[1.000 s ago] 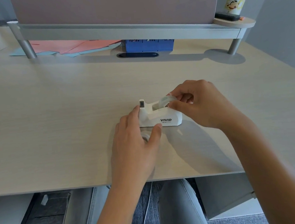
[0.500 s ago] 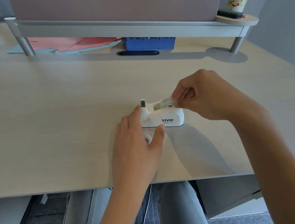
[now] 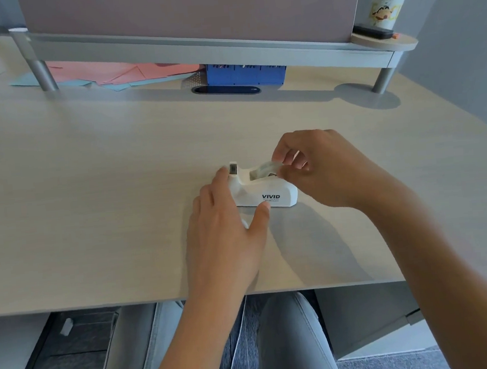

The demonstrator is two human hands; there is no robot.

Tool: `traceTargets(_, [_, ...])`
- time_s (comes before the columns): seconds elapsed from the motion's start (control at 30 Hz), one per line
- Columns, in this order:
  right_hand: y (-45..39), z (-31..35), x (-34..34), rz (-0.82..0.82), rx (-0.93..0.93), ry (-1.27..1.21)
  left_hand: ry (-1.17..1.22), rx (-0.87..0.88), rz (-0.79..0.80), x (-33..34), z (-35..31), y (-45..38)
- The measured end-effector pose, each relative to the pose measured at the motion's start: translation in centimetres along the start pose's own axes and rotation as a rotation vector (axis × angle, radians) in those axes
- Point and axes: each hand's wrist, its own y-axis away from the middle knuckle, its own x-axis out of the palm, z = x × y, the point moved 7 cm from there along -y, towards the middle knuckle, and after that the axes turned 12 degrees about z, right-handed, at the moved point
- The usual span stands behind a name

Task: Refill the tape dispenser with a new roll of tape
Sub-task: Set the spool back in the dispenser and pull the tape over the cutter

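A white tape dispenser [image 3: 266, 192] marked VIVID stands on the desk near its front edge, cutter end to the left. My left hand [image 3: 225, 224] grips that cutter end, fingers behind it and thumb against the front face. A small pale object [image 3: 244, 223] peeks from under this palm, mostly hidden. My right hand [image 3: 317, 169] pinches a clear tape roll [image 3: 264, 169] from the right. The roll sits tilted in the dispenser's open well, its lower part hidden by the dispenser wall.
The light wood desk [image 3: 118, 180] ends just below my left wrist. At the back, a grey monitor riser [image 3: 195, 46] covers pink and blue papers [image 3: 114, 73], a blue box [image 3: 245, 72] and a cable slot [image 3: 225, 91]. A yellow-lidded canister [image 3: 388, 1] stands far right.
My right hand has shifted a little and the tape roll has tipped lower into the dispenser's well. My left hand stays on the cutter end.
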Motion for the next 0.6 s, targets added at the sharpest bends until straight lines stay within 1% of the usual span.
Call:
traceTargets(0.17, [0.22,-0.23,0.61,-0.050,-0.007,-0.022,-0.269,0.060,0.057,0.69,-0.78,0.39])
traceTargets(0.6, [0.74,-0.78,0.58,-0.123,-0.027,-0.065,-0.294,0.074,0.021,0.76,-0.64,0.40])
